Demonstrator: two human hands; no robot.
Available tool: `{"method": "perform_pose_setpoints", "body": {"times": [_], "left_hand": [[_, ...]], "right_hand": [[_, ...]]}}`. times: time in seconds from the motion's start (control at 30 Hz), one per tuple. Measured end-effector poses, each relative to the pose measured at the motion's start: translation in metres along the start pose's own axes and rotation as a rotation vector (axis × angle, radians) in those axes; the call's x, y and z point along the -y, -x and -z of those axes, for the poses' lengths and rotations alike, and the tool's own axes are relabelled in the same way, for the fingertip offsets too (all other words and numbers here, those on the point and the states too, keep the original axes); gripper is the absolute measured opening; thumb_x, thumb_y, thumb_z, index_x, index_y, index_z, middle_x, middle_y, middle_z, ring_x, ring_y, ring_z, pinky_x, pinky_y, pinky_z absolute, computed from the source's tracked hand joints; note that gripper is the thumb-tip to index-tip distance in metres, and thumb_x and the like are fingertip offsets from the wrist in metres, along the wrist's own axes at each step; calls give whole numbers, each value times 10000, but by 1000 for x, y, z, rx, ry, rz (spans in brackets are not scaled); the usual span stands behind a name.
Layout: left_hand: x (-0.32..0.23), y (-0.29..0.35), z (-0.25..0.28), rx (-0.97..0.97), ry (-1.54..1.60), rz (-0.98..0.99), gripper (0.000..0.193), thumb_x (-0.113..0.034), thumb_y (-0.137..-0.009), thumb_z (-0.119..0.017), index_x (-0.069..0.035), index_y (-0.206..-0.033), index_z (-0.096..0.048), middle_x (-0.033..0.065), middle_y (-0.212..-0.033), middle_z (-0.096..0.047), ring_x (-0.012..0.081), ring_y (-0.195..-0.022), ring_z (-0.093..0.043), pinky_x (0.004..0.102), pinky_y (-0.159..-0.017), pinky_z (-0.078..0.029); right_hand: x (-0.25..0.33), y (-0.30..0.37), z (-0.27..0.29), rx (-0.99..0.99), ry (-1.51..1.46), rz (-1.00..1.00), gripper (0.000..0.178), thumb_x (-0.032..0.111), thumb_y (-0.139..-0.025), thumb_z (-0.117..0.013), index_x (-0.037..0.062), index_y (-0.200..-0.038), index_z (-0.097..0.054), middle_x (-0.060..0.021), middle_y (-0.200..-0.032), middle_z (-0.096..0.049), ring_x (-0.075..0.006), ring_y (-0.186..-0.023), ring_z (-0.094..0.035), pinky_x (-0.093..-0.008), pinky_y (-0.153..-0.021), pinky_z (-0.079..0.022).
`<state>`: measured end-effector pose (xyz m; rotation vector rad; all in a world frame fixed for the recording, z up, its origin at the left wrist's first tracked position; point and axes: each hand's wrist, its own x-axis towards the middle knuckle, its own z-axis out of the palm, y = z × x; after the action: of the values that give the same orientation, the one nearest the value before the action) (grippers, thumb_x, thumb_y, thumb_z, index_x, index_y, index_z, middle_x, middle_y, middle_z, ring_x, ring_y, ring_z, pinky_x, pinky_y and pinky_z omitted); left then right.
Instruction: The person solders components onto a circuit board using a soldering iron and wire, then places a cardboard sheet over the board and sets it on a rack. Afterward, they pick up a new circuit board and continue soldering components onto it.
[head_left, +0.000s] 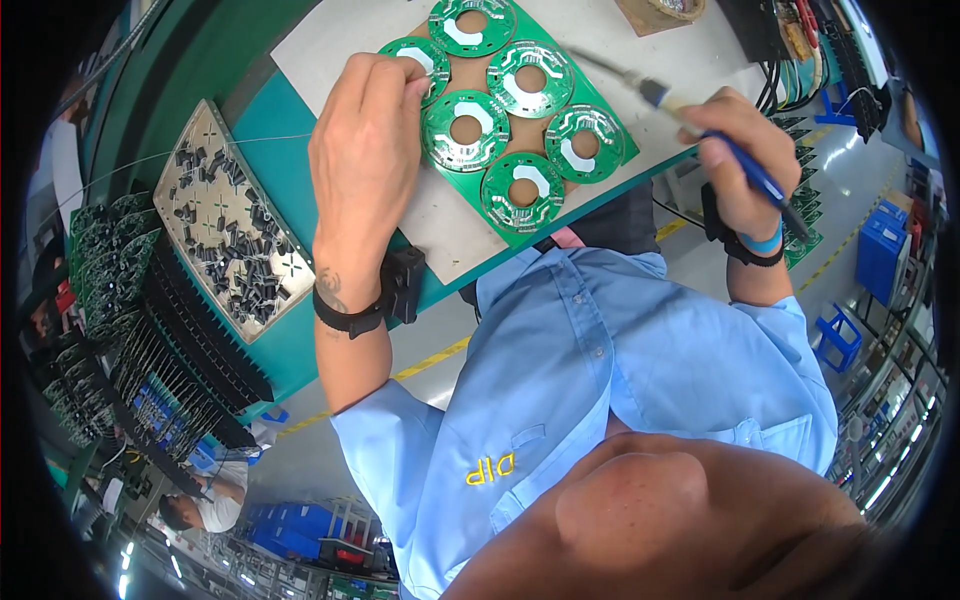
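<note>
Panel [513,106] of round green circuit boards lies on the bench [285,115]. The left hand [362,150] bends its fingers together at the upper-left disc; what they pinch is hidden. The right hand [745,155] wraps a blue-handled iron [655,93], tip near the panel's far edge.

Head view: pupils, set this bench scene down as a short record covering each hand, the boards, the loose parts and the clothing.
Left hand: fingertips at the upper-left round board; pinch unclear
Right hand: holds a pen-shaped tool, like a soldering iron
Tool tip: points toward the panel; contact unclear
Panel: green, six round boards visible
Tray: pale, with black components
Clothing: light blue shirt
</note>
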<state>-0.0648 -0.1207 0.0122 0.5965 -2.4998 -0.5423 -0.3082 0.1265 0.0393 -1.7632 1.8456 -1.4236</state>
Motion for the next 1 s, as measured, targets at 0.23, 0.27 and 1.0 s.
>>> {"method": "perform_pose_setpoints", "body": {"times": [0.23, 0.27, 1.0], "left_hand": [[5, -4, 19, 33, 45, 99, 120, -52, -950, -730, -5, -1025, -649, 141, -989, -661, 377, -835, -665, 459, -749, -544], [7, -3, 22, 48, 61, 101, 113, -47, -949, -726, -4, -1021, -650, 143, -988, -665, 378, -839, -665, 459, -748, -542], [14, 2, 4, 32, -35, 3, 67, -93, -910, -742, -64, -949, -696, 78, -893, -687, 293, -881, -661, 426, -782, -482]], "right_hand": [[-27, 17, 1, -333, 218, -177, 301, 28, -981, -662, -54, -1268, -701, -157, -1036, -743, -163, -921, -689, -258, -783, -503], [-23, 19, 1, -333, 162, -180, 310, 28, -984, -658, -54, -1281, -694, -161, -1057, -743, -160, -946, -685, -258, -800, -500], [9, -25, -60, 230, -7, -7, 353, 91, -1014, -679, -50, -1338, -678, -145, -1006, -789, -187, -787, -658, -310, -717, -536]]}}
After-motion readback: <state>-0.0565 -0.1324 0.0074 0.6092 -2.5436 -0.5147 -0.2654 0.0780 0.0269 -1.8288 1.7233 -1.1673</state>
